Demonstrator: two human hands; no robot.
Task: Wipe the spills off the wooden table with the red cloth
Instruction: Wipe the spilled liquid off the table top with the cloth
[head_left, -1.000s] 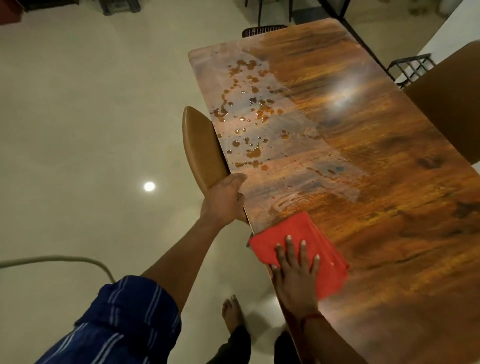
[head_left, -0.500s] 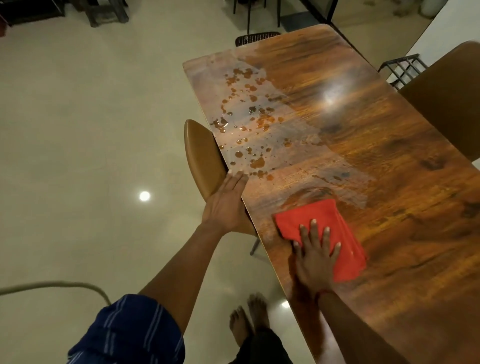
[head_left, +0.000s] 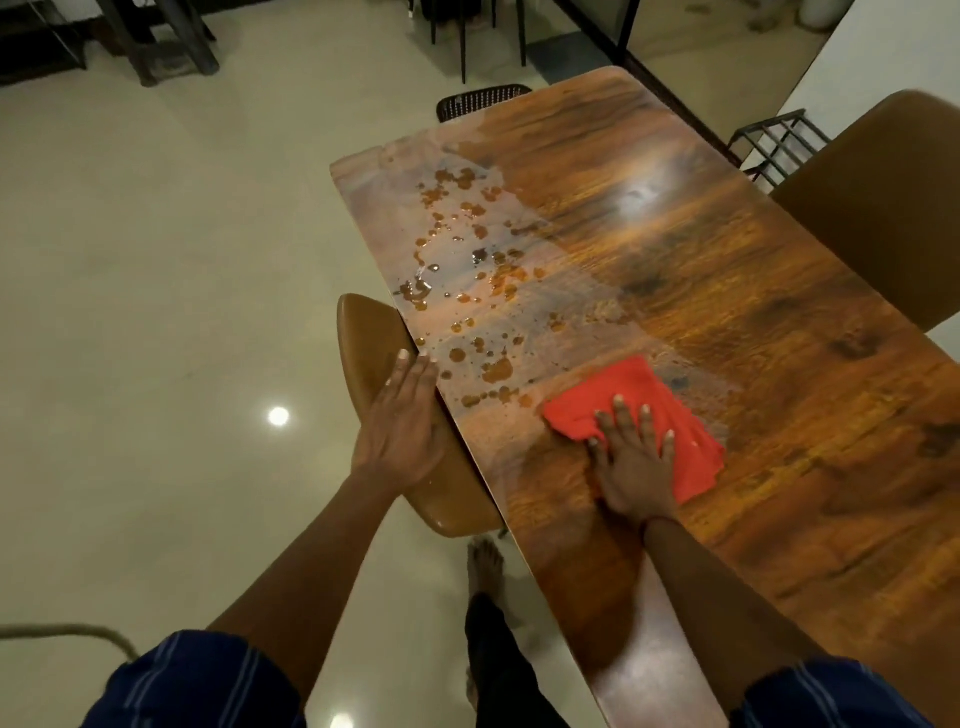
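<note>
— What's the person wearing?
— Short dark-blue sleeves with thin pale stripes, bare forearms below them.
— And lower down?
— Black trousers, a bare foot, and a thin red band at the right wrist.

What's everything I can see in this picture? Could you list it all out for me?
wooden table: one, glossy brown, runs from the lower right up to the middle.
spills: many drops, orange-brown, along the table's left side, beyond the cloth.
red cloth: one, red, flat on the table under the right hand.
near chair: one, tan, tucked against the table's left edge.
far chair: one, brown, at the table's right side.
wicker chair back: one, dark, at the table's far end.
wire rack: one, black, upper right.
floor: pale, glossy tiles.
left hand: flat on the near chair's back.
right hand: flat, pressing the cloth.
bare foot: one, on the floor.
</note>
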